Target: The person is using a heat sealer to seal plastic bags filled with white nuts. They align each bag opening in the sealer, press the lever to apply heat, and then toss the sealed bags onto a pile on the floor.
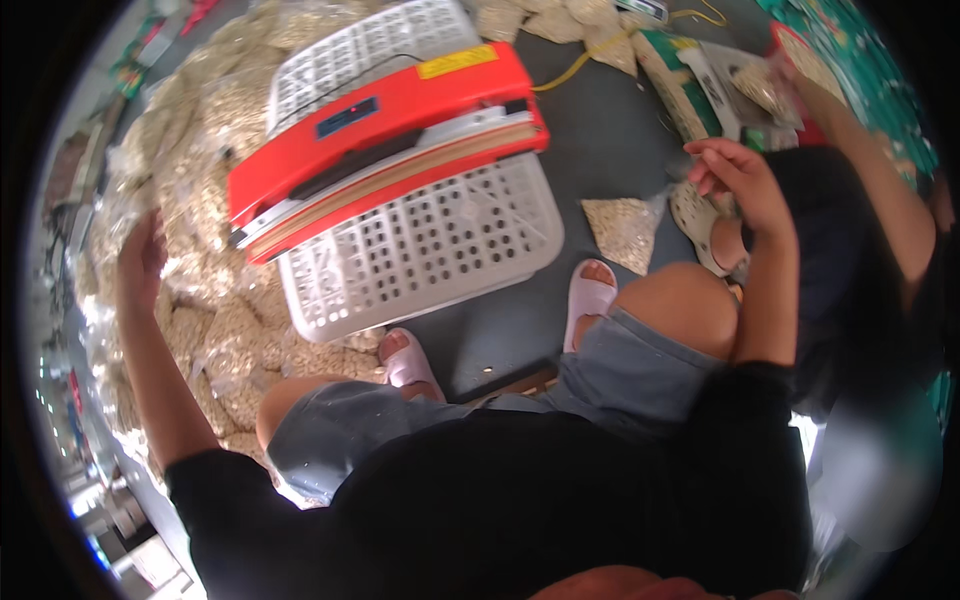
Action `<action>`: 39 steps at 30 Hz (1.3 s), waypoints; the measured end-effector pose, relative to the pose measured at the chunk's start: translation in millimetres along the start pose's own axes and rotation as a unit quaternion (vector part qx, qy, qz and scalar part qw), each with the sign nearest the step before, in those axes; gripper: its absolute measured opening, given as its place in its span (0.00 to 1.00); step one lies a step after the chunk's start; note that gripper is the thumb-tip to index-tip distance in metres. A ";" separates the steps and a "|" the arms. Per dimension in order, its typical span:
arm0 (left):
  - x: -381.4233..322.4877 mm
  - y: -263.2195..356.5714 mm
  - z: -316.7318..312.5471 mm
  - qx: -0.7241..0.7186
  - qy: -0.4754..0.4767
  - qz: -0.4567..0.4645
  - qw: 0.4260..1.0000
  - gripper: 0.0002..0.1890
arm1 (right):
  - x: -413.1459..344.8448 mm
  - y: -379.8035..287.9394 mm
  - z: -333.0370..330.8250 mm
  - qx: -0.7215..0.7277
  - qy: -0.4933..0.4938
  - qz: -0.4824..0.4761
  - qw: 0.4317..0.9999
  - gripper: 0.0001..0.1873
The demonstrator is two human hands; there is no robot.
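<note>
A red impulse bag sealer (390, 135) lies across an upturned white perforated plastic basket (427, 240), its sealing strip facing me. My left hand (144, 251) is at the left, over the heap of clear bags (217, 300) filled with pale flakes or grains; whether it touches a bag cannot be told. My right hand (731, 176) is raised on the right with fingers loosely curled, and no object shows in it. Below and left of it a filled clear bag (621, 229) lies on the dark floor.
At the right sits another person, whose hand (784, 79) is near a small filled bag (761, 82). A green-and-clear printed bag (679, 82) lies beside. More filled bags (559, 24) and a yellow cord (574, 71) are beyond the sealer. Green packaging (862, 60) is piled far right.
</note>
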State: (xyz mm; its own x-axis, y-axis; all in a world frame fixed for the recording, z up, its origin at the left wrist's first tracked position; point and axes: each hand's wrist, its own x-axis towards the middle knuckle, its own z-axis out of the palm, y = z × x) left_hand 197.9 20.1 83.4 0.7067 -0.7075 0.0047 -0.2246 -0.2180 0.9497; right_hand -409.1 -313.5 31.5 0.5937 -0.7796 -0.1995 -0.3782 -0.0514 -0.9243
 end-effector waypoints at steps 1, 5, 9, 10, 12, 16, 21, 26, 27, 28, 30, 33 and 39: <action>-16.9 -0.4 13.3 -0.137 -0.039 -0.087 0.986 0.13 | -0.4 36.9 -7.0 0.027 0.054 0.076 0.995 0.15; -82.6 9.4 97.0 -0.115 -0.212 -0.069 0.968 0.14 | 13.8 199.0 -9.8 -0.054 0.191 0.383 0.902 0.36; -121.6 38.4 157.9 -0.037 -0.306 -0.028 0.951 0.16 | 62.5 273.5 51.6 0.022 0.198 0.400 0.895 0.40; -118.9 48.5 179.0 -0.050 -0.335 -0.021 0.941 0.17 | 70.6 326.5 44.7 -0.130 0.233 0.366 0.892 0.36; -120.8 59.4 203.6 -0.041 -0.375 -0.001 0.926 0.18 | 85.3 357.0 40.3 -0.283 0.242 0.311 0.874 0.32; -128.1 70.1 236.3 -0.051 -0.429 -0.007 0.902 0.11 | 53.0 328.5 53.6 -0.339 0.216 0.100 0.910 0.16; -131.6 55.4 240.6 -0.045 -0.471 -0.041 0.880 0.10 | 3.3 219.3 39.3 -0.202 0.211 -0.138 0.946 0.05; -144.1 48.3 253.8 -0.070 -0.417 -0.016 0.906 0.09 | -45.2 24.4 20.2 -0.100 0.180 -0.138 0.969 0.08; -147.9 51.5 252.5 -0.067 -0.397 -0.002 0.915 0.08 | -48.2 -6.6 30.5 -0.058 0.181 -0.159 0.969 0.07; -149.9 49.2 255.6 -0.095 -0.389 0.039 0.916 0.08 | -52.8 -33.9 37.0 -0.059 0.172 -0.194 0.964 0.06; -155.1 48.4 254.7 -0.111 -0.353 0.117 0.921 0.09 | -55.8 -84.0 60.3 -0.062 0.140 -0.244 0.958 0.06; -155.2 45.0 253.2 -0.115 -0.301 0.271 0.907 0.10 | -52.0 -125.3 108.9 -0.045 0.125 -0.308 0.942 0.05; -153.8 39.3 244.3 0.028 -0.085 0.425 0.901 0.25 | -29.2 -113.8 202.2 0.028 0.026 -0.292 0.956 0.04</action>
State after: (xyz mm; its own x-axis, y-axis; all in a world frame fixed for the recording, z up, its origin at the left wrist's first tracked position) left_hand -83.5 -43.8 43.5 0.1507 -0.7265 0.6704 -0.6730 0.4213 0.6079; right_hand -239.7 -158.7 76.7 0.6557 -0.6582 0.3699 0.0459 -0.4542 -0.8897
